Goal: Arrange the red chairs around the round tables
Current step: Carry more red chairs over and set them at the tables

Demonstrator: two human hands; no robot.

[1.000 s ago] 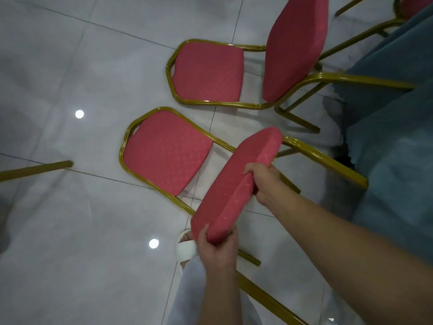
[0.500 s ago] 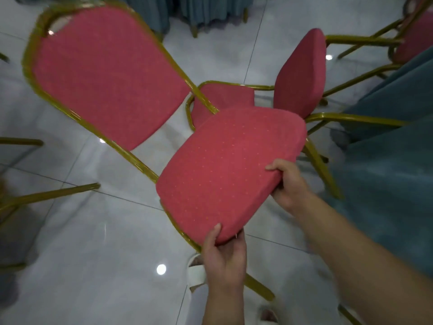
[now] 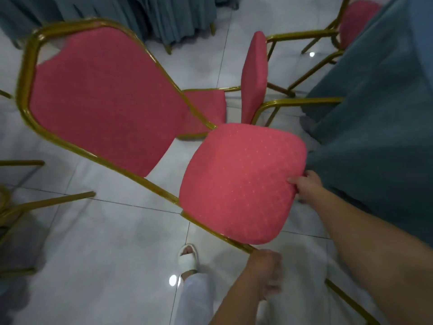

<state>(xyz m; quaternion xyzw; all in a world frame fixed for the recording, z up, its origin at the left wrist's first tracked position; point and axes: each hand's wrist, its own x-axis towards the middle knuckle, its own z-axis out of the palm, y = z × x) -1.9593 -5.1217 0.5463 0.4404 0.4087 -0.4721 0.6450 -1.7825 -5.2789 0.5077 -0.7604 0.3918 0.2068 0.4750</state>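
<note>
I hold a red chair with a gold frame tilted in front of me. Its seat cushion [image 3: 241, 184] faces the camera and its backrest [image 3: 103, 102] reaches up to the left. My right hand [image 3: 304, 187] grips the seat's right edge. My left hand [image 3: 266, 268], blurred, is curled round the gold frame rail just below the seat's near corner. A second red chair [image 3: 254, 76] lies on its side behind the held one. A third red chair [image 3: 358, 22] stands at the top right, beside the round table's teal cloth [image 3: 375, 118].
More teal cloth [image 3: 140, 15] hangs at the top. Gold chair legs [image 3: 35, 204] jut in from the left edge. My foot in a white slipper [image 3: 187, 256] stands on the glossy white tile floor [image 3: 105, 266] below the chair.
The chair has swung up and to the right, so its seat top now faces me. My left hand left the cushion's near edge for the frame rail below; my right hand kept its grip.
</note>
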